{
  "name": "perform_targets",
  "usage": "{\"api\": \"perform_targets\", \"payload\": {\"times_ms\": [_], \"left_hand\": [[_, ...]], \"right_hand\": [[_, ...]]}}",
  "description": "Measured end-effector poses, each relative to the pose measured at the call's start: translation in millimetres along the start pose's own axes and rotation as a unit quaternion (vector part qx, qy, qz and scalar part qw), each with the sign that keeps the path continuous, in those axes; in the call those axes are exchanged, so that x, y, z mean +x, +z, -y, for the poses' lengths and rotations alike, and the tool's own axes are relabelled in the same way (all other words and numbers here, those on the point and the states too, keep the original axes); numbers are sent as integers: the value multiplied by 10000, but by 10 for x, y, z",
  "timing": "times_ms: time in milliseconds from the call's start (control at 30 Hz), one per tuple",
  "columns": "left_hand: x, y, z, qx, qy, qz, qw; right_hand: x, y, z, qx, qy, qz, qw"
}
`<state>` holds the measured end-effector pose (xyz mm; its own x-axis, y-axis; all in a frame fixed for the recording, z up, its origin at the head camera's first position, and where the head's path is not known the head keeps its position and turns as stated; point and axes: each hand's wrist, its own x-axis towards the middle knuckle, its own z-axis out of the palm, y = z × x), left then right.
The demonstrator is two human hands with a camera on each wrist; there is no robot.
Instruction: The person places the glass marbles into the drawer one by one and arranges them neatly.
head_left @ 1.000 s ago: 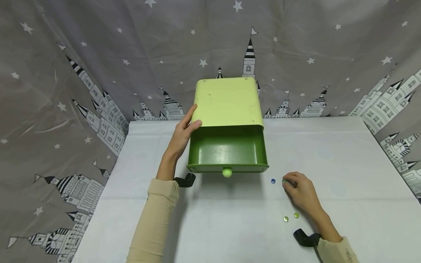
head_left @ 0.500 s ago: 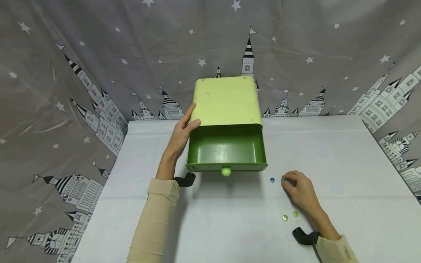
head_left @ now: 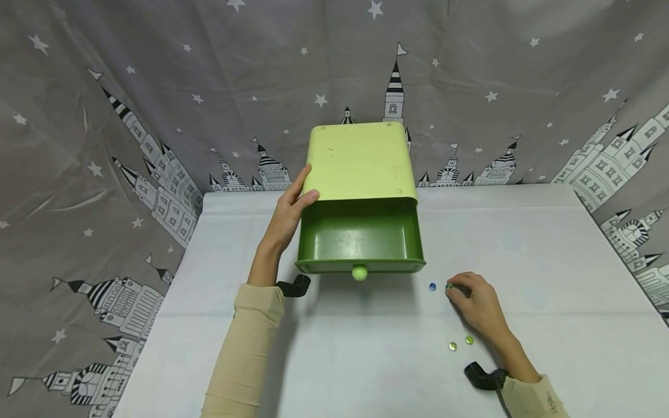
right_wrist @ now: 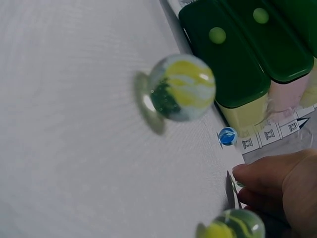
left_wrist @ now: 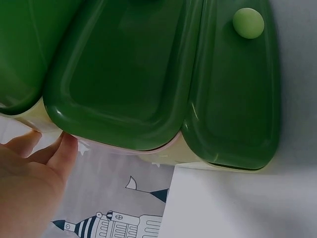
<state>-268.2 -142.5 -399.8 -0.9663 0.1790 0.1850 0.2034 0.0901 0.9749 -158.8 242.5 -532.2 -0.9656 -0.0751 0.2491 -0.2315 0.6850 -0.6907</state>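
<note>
Left hand [head_left: 284, 219] straight-fingered against side of green cabinet [head_left: 360, 162], likely for steadying; top drawer [head_left: 360, 241] pulled out. Blue marble [head_left: 432, 287] loose on white table [head_left: 366, 360]. Green marble [head_left: 449, 285] tip-pinched in right hand [head_left: 479, 305], probably because of smallness. Two yellow-green marbles [head_left: 453, 346] near wrist.

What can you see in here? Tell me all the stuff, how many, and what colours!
Drawer box: one, pale yellow and pink, on the table
Open drawer: one, green, at the top
Closed drawers: two, dark green, underneath
Knobs: three, light green, on the drawer fronts
Blue marble: one, blue, beside the right fingertips
Yellow-green marbles: two, yellow-green, near the right wrist
Small round piece: one, green, pinched in the right hand, probably a marble
Table: one, white, underneath
Castle-and-star backdrop: one, grey, behind
Wrist devices: two, black, at the wrists
Sleeves: two, beige, on the arms
Left hand: one, bare, touching the box's side
Right hand: one, bare, over the table
</note>
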Motion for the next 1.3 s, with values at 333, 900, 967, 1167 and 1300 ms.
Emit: {"api": "perform_targets", "payload": {"times_ms": [333,900,967,1167,1300], "left_hand": [[5,11,-4,-26,37,38,10000],[20,2,10,3,40,36,10000],[17,-5,11,5,50,14,10000],[11,5,0,-27,36,42,10000],[-1,3,-6,-15,19,44,10000]], "right_hand": [[-11,11,-4,51,52,-60,10000],[-6,23,5,142,92,-156,9997],[-4,23,5,140,61,-156,9998],[-11,23,9,123,109,-124,9998],[-15,24,23,133,121,-112,9998]]}}
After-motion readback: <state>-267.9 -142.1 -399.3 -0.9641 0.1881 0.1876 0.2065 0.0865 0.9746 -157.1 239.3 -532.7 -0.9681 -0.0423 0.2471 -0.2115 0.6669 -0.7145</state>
